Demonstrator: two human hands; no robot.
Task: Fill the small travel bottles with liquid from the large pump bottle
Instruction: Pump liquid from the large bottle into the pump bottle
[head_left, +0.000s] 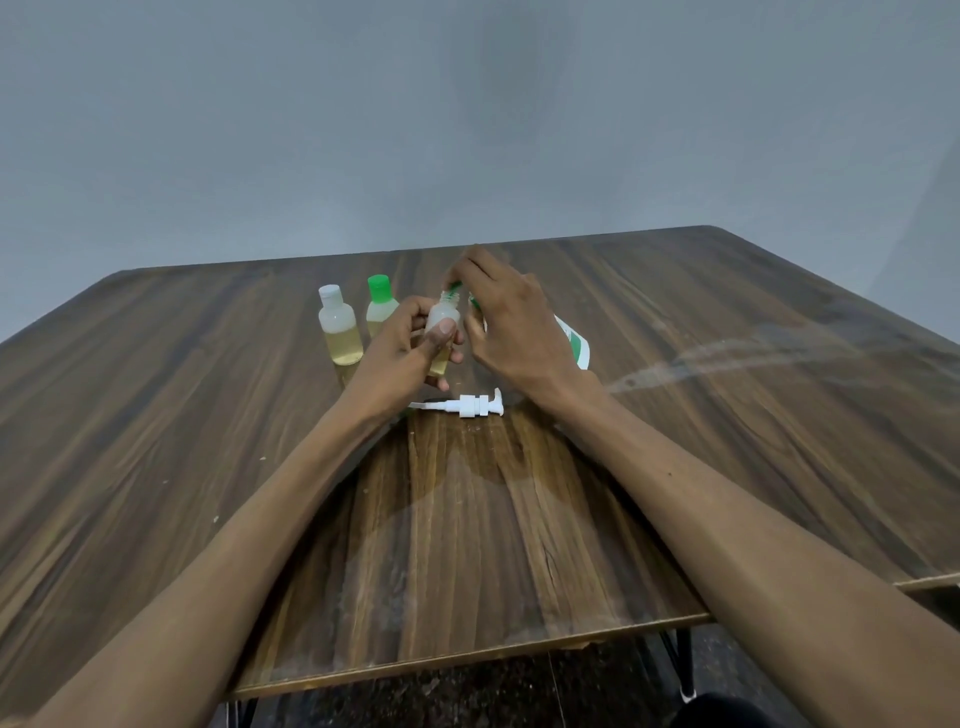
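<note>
My left hand (410, 348) grips a small clear travel bottle (443, 318) with yellow liquid in its lower part and its neck uncapped. Just above that neck my right hand (506, 317) pinches a green cap (456, 285). Behind my right hand lies the large white pump bottle (574, 343), mostly hidden. Its white pump head (470, 406) lies on the table in front of my hands. Two more travel bottles stand at the left: one with a white cap (340, 325), one with a green cap (380, 304), both holding yellow liquid.
Everything sits on a dark wooden table (467, 519) against a grey wall. A pale smear (753, 353) streaks the table surface at the right. The table's front edge runs across the bottom, with black legs below it.
</note>
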